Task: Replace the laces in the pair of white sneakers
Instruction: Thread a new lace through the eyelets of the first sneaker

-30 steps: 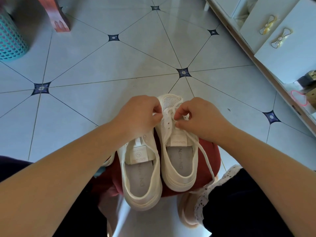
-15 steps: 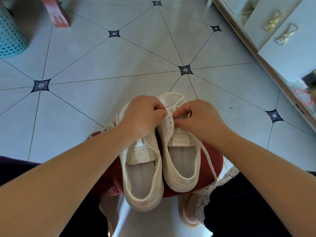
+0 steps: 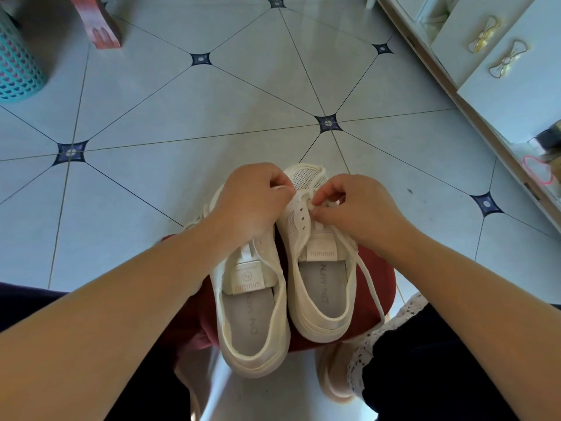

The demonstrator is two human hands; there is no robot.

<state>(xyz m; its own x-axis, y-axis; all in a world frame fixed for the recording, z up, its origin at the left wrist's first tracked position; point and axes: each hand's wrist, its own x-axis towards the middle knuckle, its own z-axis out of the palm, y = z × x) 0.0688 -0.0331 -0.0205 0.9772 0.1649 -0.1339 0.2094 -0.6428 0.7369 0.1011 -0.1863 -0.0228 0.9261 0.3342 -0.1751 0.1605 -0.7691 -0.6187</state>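
2 white sneakers sit side by side on a red stool (image 3: pixel 381 278), heels toward the person and toes pointing away. The left sneaker (image 3: pixel 252 317) lies on the stool's left half, and its heel hangs over the near edge. The right sneaker (image 3: pixel 321 287) lies on the stool's right half and reaches a little further out over the far edge.

Both hands meet above the far edge of the stool, over the front of the right sneaker. The left hand (image 3: pixel 249 205) is closed into a loose fist, its fingers (image 3: pixel 274 180) curled tight, and it appears to pinch a short bit of white lace at the knuckles, though the grip itself is mostly hidden. The right hand (image 3: pixel 361 208) has its thumb and forefinger pressed together on the lace (image 3: pixel 368 281) just above the row of eyelets (image 3: pixel 302 218), with the other fingers curled in. From that pinch the lace runs down the right side of the right sneaker, across the stool's right part and off its near right edge.

Beyond the stool spreads a tiled floor (image 3: pixel 182 101). Far off to the stool's left stands a teal basket (image 3: pixel 15 71), and to its right a white cabinet (image 3: pixel 516 95).
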